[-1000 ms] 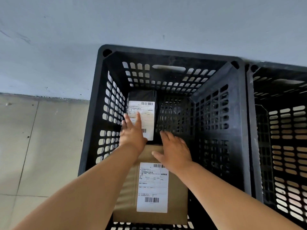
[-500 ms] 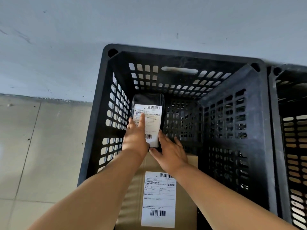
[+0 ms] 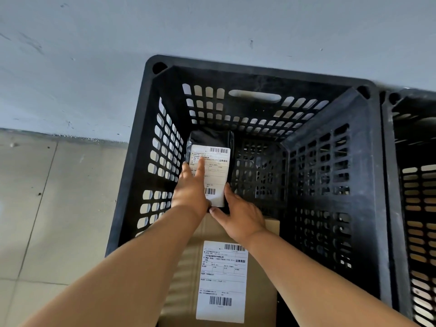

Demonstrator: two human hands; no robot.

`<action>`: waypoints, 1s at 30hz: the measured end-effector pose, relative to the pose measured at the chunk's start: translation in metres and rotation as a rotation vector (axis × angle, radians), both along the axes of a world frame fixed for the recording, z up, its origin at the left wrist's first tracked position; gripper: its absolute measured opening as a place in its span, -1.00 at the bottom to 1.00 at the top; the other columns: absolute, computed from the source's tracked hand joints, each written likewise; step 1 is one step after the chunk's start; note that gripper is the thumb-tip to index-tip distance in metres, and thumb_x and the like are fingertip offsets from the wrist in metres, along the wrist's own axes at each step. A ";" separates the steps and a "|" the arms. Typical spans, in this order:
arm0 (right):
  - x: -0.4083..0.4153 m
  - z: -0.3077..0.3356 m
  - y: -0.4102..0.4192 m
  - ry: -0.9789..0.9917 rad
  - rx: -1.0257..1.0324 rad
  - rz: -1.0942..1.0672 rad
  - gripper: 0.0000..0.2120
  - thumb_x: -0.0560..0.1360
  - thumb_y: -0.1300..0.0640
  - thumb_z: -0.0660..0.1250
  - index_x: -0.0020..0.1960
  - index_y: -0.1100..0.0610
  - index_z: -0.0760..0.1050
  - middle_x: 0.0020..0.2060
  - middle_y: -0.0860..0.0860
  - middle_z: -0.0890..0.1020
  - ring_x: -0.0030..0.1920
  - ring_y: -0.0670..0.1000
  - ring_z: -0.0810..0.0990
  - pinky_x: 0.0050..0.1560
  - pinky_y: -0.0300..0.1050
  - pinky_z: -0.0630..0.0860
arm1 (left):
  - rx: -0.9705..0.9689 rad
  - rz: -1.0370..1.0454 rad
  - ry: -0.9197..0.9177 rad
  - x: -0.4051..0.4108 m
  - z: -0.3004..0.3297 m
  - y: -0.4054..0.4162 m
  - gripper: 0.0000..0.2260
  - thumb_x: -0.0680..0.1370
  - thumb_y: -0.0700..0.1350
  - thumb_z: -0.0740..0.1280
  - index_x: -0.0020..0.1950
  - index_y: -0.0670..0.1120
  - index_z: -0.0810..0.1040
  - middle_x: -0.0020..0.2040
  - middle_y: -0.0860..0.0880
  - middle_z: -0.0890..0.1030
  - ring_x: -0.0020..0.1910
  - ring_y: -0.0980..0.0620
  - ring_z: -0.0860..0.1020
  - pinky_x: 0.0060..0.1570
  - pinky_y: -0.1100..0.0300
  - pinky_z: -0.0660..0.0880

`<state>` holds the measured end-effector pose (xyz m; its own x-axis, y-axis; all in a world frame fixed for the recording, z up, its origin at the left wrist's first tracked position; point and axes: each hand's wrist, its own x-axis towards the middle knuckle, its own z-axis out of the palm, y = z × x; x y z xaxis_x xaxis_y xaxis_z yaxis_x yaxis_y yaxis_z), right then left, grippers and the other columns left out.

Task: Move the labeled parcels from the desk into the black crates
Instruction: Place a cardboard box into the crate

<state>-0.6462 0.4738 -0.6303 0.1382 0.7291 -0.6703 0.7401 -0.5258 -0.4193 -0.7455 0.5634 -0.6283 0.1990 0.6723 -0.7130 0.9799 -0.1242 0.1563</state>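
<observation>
Pressing flat, left hand (image 3: 190, 192) & right hand (image 3: 239, 214) steady the black parcel (image 3: 210, 149), prob. light, soft; grip its edges.

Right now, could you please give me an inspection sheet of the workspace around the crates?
Surface: tiled floor; no desk in view.
Job's things: black parcel with white label and brown cardboard parcel with white label, both inside the black crate; second black crate beside it on the right.
Clutter: nothing seen.
Grippers: left hand lies on the black parcel's label with straight fingers; right hand touches its near right corner.
Cables: nothing seen.
Surroundings: grey wall behind the crates.
</observation>
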 end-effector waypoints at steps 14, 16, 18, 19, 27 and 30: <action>0.003 -0.008 0.013 0.373 -0.013 -0.483 -0.44 0.32 0.03 0.55 0.21 0.03 0.37 0.09 -0.10 0.59 0.10 -0.06 0.56 0.14 -0.07 0.51 | 0.053 0.362 0.010 0.020 0.031 0.004 -0.45 0.53 -0.20 0.28 0.47 -0.15 0.14 0.42 -0.08 0.25 0.18 -0.17 0.47 -0.21 0.04 0.43; -0.002 -0.003 0.016 0.382 -0.010 -0.519 -0.40 0.25 -0.03 0.57 0.18 0.00 0.37 0.06 -0.14 0.60 0.08 -0.10 0.56 0.13 -0.09 0.52 | 0.082 0.336 0.001 0.021 0.039 0.000 -0.45 0.54 -0.21 0.26 0.49 -0.13 0.14 0.43 -0.08 0.24 0.21 -0.16 0.46 -0.19 0.03 0.46; -0.008 0.000 0.021 0.363 -0.007 -0.557 -0.30 0.14 -0.12 0.51 0.21 0.03 0.37 0.06 -0.14 0.60 0.07 -0.10 0.56 0.12 -0.04 0.54 | 0.110 0.320 -0.045 0.021 0.045 -0.005 -0.47 0.56 -0.22 0.23 0.50 -0.12 0.13 0.42 -0.09 0.25 0.21 -0.17 0.47 -0.13 0.02 0.50; -0.012 0.001 0.023 0.347 -0.013 -0.579 -0.27 0.15 -0.12 0.48 0.24 0.06 0.35 0.08 -0.12 0.59 0.08 -0.06 0.55 0.13 0.01 0.55 | 0.124 0.318 -0.069 0.021 0.048 -0.007 -0.47 0.57 -0.22 0.21 0.51 -0.11 0.12 0.42 -0.10 0.26 0.20 -0.18 0.48 -0.12 0.01 0.51; -0.028 0.005 0.035 0.189 -0.080 -0.679 -0.32 0.47 0.00 0.38 0.42 0.23 0.13 0.33 0.15 0.35 0.29 0.22 0.41 0.29 0.17 0.40 | 0.137 0.379 -0.317 0.008 0.058 -0.026 -0.48 0.56 -0.23 0.18 0.50 0.00 0.17 0.34 -0.07 0.43 0.22 -0.12 0.48 0.13 -0.09 0.52; -0.026 0.017 0.035 0.239 -0.101 -0.687 0.02 0.07 -0.23 0.51 0.36 0.16 0.17 0.24 0.06 0.41 0.22 0.13 0.48 0.21 0.11 0.50 | 0.160 0.357 -0.225 -0.009 0.054 -0.043 -0.54 0.60 -0.21 0.16 0.49 -0.06 0.14 0.31 -0.11 0.41 0.19 -0.10 0.50 0.06 0.01 0.54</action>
<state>-0.6722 0.5084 -0.6132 0.3831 0.4637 -0.7989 0.1245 -0.8829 -0.4528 -0.7544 0.5206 -0.5743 0.0731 0.8255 -0.5597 0.9095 0.1750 0.3770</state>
